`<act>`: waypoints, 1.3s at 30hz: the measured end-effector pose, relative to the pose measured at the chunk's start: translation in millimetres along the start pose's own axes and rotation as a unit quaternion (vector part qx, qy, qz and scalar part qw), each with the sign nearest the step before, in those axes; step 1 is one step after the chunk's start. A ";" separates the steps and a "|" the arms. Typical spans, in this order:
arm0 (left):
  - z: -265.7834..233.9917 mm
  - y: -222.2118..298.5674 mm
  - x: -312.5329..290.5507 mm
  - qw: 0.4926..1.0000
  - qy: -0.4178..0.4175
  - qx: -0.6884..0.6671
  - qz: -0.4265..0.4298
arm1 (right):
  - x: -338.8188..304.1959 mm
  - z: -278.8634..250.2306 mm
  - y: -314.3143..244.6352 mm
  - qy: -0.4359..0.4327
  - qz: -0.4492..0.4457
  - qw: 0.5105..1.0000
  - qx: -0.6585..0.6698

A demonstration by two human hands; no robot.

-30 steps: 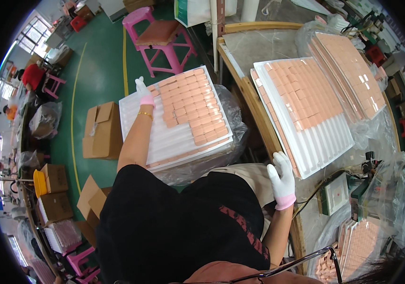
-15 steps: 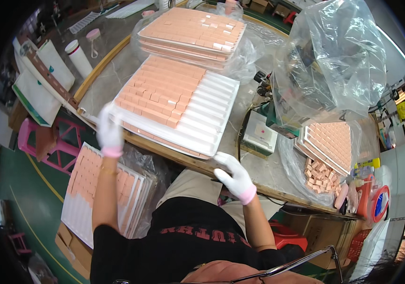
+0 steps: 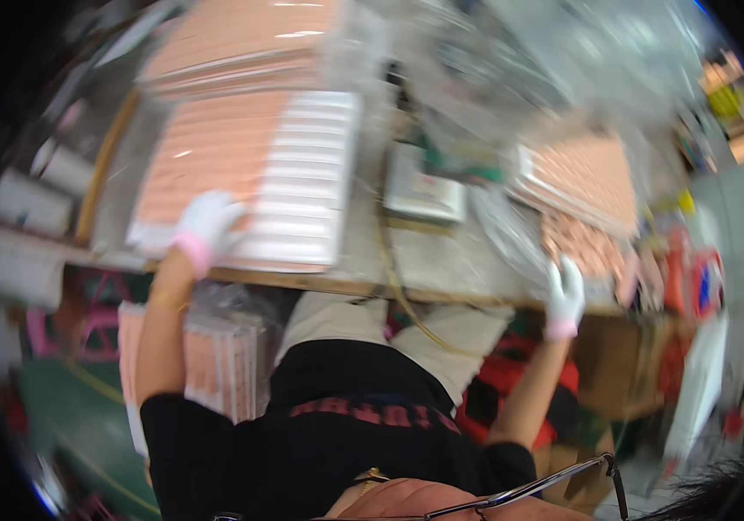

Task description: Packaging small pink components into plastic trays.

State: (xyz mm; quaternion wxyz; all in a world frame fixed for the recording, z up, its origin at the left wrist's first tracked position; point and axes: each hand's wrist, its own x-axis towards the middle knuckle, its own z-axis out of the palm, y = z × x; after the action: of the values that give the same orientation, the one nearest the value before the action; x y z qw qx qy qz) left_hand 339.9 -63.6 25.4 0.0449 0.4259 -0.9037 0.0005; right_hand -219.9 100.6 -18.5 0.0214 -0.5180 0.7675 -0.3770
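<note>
A white ribbed tray [image 3: 309, 200] lies near the table's front edge, its left part covered with rows of pink blocks [image 3: 215, 143] and its right rows bare. My left hand [image 3: 209, 219], in a white glove with a pink cuff, rests at the front of those blocks. Its fingers look slightly apart, though blurred, and nothing shows in them. At the right, my gloved right hand [image 3: 565, 295] reaches to the near edge of a heap of loose pink blocks [image 3: 585, 243]. Its fingers point away from me and stand apart, with no block visible between them.
Stacked block-filled trays [image 3: 241, 39] stand behind the tray. A smaller stack [image 3: 585, 178] sits behind the heap. Clear plastic sheeting [image 3: 563, 52] covers equipment at the back right. A pale flat-topped box [image 3: 424, 187] stands mid-table. More trays [image 3: 220, 360] are below the table, left.
My view has swung right and is blurred. My left hand has moved from the tray's left corner onto its front blocks; my right hand has gone right to the loose heap.
</note>
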 end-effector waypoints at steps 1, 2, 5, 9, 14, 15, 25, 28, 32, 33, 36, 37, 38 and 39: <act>-0.7 3.7 -6.8 1.000 0.002 0.004 -0.018 | 9.7 6.8 0.6 0.016 0.006 1.000 0.025; 1.2 -1.0 -14.9 1.000 0.016 0.018 -0.018 | 21.5 15.2 16.9 0.030 -0.041 0.999 -0.007; 2.2 -4.9 -13.9 1.000 0.016 -0.012 -0.020 | 40.5 28.6 17.8 0.040 -0.052 0.998 -0.022; -15.1 4.3 -3.4 0.995 0.079 -0.038 0.047 | 48.9 21.8 13.0 -0.045 -0.015 0.953 -0.299; -3.8 44.8 20.7 0.874 0.088 -0.462 -0.120 | 55.7 33.3 23.4 -0.051 -0.046 0.926 -0.372; 6.5 59.2 32.4 0.847 0.129 -0.505 -0.098 | 58.9 38.6 22.2 -0.042 -0.050 0.920 -0.385; 48.0 182.4 117.7 0.693 -0.023 -0.718 -0.051 | 45.2 56.2 -14.9 -0.129 -0.057 0.964 -0.225; 54.2 208.3 141.1 0.688 -0.034 -0.724 -0.036 | 29.8 43.8 -85.0 -0.144 0.102 0.910 0.374; 62.5 209.0 147.8 0.693 -0.061 -0.717 -0.042 | 23.0 69.3 -125.5 -0.220 0.082 0.871 0.431; 63.2 205.5 144.8 0.697 -0.048 -0.714 -0.054 | 21.8 78.3 -133.4 -0.198 0.025 0.895 0.399; 67.0 196.8 136.8 0.774 -0.004 -0.632 -0.025 | 21.8 74.5 -142.0 -0.137 -0.187 0.950 0.210; 67.1 200.0 136.1 0.801 0.023 -0.598 -0.008 | 19.3 71.5 -144.6 -0.132 -0.226 0.948 0.181; 65.9 206.7 136.5 0.748 0.009 -0.663 -0.026 | 13.9 74.8 -138.8 -0.123 -0.194 0.946 0.230; 64.8 212.2 135.4 0.687 -0.003 -0.725 -0.040 | 7.9 81.5 -132.2 -0.114 -0.159 0.941 0.276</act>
State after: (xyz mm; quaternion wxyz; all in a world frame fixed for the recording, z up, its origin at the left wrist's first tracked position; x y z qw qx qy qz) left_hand 85.6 -35.1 -20.2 0.3370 0.2962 -0.6046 -0.6581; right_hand -86.0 25.2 5.6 0.1906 -0.6463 0.5336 -0.5111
